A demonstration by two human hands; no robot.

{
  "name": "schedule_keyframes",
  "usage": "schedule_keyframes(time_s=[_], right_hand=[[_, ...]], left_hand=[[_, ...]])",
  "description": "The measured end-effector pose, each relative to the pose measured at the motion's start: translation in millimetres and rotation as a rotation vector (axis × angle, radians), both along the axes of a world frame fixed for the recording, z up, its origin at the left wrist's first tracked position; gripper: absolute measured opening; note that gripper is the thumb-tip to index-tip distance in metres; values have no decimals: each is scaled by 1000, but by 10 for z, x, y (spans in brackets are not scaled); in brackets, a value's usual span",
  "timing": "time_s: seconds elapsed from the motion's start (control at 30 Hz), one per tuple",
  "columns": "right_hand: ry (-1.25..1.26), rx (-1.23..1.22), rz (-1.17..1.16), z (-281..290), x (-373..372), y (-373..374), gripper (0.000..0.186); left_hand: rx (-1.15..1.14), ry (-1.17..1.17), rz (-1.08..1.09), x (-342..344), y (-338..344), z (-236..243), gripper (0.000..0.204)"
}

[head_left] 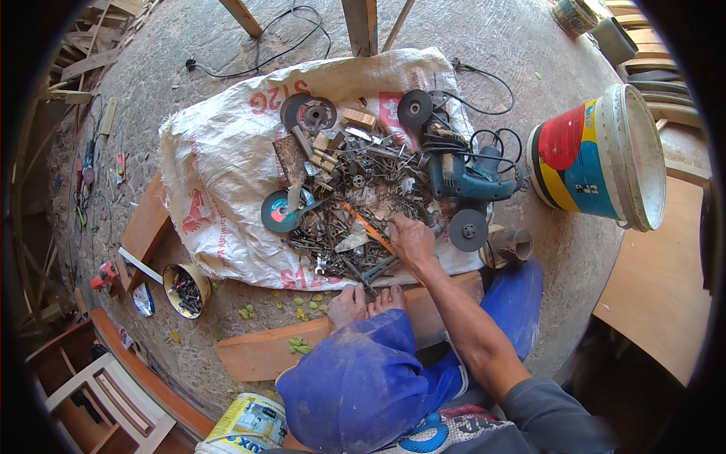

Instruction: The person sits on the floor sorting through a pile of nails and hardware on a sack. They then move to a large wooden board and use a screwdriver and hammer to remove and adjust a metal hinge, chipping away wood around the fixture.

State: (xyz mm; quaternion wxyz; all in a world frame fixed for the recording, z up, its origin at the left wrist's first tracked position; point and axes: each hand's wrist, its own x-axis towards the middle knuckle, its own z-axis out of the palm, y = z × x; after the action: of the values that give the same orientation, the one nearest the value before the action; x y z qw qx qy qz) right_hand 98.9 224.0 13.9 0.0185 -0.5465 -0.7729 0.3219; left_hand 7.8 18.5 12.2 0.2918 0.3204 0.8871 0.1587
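Observation:
A large pile of loose screws, nails and metal bits [325, 238] lies on a white woven sack [204, 166]. My right hand [412, 238] is at the pile's right side, its fingers bent down and closed; what they pinch is hidden. Close by its fingers lies a thin orange stick [364, 225]. My left hand [348, 306] is low at the sack's near edge, beside my bare toes [387, 300]. My blue-trousered knee covers its forearm, and its fingers are mostly hidden. Just beyond it lies a dark metal tool [374, 272].
A blue angle grinder [465, 175] with its cord lies right of the pile. Cutting discs [314, 113] and a wooden block [359, 118] lie beyond. A large bucket [582, 155] stands right; a small tub of screws [186, 293] stands left. A plank [265, 352] lies near me.

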Motion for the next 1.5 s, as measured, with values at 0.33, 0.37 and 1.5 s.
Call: schedule_keyframes(time_s=[0.33, 0.37, 1.5], right_hand=[[-92, -6, 6, -241, -167, 52, 19], [-94, -4, 15, -272, -153, 68, 19], [661, -550, -244, -88, 96, -541, 31]], left_hand=[[30, -14, 4, -16, -16, -54, 36], [9, -24, -22, -16, -18, -60, 34], [128, -89, 29, -106, -112, -226, 25]])
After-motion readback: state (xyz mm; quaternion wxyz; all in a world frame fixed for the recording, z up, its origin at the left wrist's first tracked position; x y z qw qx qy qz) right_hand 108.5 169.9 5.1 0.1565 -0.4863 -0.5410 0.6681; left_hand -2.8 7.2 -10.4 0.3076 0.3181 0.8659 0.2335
